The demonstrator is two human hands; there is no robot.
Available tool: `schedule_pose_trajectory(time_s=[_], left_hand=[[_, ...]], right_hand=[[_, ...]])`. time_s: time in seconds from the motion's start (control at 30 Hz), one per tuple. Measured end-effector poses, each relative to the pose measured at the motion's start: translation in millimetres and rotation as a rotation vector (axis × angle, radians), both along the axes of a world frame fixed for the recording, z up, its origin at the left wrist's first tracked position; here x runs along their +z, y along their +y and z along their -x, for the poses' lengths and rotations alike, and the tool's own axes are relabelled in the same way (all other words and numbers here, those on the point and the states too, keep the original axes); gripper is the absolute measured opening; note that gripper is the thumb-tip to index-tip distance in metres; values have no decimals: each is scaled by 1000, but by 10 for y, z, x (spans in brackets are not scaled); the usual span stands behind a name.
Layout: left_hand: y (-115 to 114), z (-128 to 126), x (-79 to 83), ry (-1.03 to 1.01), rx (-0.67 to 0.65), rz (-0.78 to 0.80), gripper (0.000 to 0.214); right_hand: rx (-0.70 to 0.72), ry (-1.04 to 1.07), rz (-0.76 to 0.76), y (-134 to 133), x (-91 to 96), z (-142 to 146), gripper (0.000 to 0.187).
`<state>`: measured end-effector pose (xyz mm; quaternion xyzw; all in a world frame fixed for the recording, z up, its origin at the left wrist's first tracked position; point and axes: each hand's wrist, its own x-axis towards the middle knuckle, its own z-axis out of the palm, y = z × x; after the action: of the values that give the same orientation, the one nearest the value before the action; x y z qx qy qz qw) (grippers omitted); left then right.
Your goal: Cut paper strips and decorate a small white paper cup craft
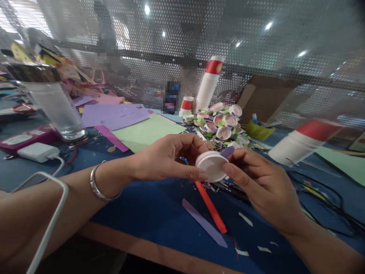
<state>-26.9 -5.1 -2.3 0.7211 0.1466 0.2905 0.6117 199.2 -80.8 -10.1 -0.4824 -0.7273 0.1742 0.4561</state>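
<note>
I hold a shallow white paper cup piece (212,167) up between both hands, above the near part of the blue table (142,213). Its round face is turned toward me, tipped a little down and right; the short wall, with a thin red line, shows along the upper left. Being round, it has no long axis across its face. At its upper right rim a purple paper tab (227,151) slants up and right; I cannot tell whether it is attached.

My left hand (171,158) pinches the left side, thumb in front and fingers curled behind. My right hand (256,182) grips the right edge, thumb on the face, fingertips by the tab. My fingers hide the back.

Just below, a red stick (211,208) runs from under the piece toward me, angling right, nearly parallel to a loose purple strip (203,222). White paper scraps (245,219) lie to the right.

Beyond my hands sits a heap of similar cup pieces (224,127), with a tall, leaning cup stack (209,83) behind it. Another cup stack lies tilted (302,140) near black cables (333,190). Leftward are green paper (142,133), purple sheets (119,116) and a clear bottle (54,102). A white cable (54,213) crosses in front of my left forearm.
</note>
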Motion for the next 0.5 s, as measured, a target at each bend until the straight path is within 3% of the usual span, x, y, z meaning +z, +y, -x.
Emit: schedule_pose_trajectory(time_s=[0.33,0.5], left_hand=[[-9,9,-45,98,118,-341,35],[-52,7,-31,129,105,-409,36]], right_hand=[[24,25,45,49,-40,-16,18],[59,89,59,27,-54,-20,15]])
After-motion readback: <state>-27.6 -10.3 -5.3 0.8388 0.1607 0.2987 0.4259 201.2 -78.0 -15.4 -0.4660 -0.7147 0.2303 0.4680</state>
